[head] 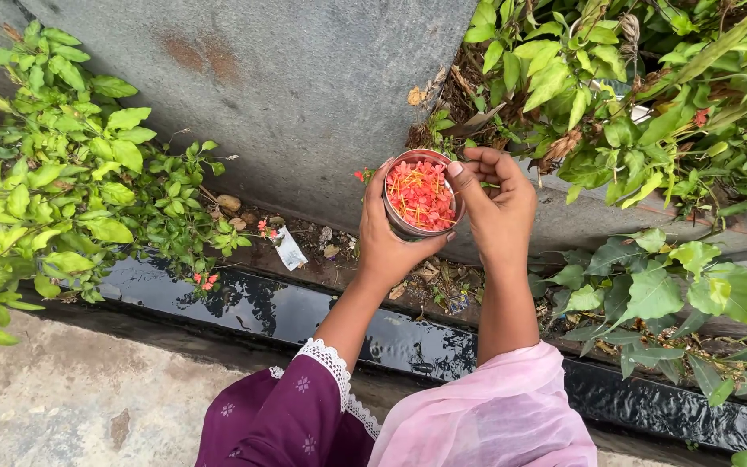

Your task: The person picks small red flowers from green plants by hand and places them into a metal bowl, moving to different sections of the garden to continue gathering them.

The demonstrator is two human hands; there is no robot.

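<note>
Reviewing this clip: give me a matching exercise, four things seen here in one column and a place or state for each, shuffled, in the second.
Things:
1. metal bowl
2. left hand
3. right hand
4. white wrapper

Places or states:
A. lying on the ground by the wet channel
B. cupped under the bowl, holding it
C. filled with small red flowers
D. fingertips curled at the bowl's rim

Pairs: 1-C, 2-B, 3-D, 4-A

Flower-filled metal bowl (422, 195) between both hands (443, 227)
</note>
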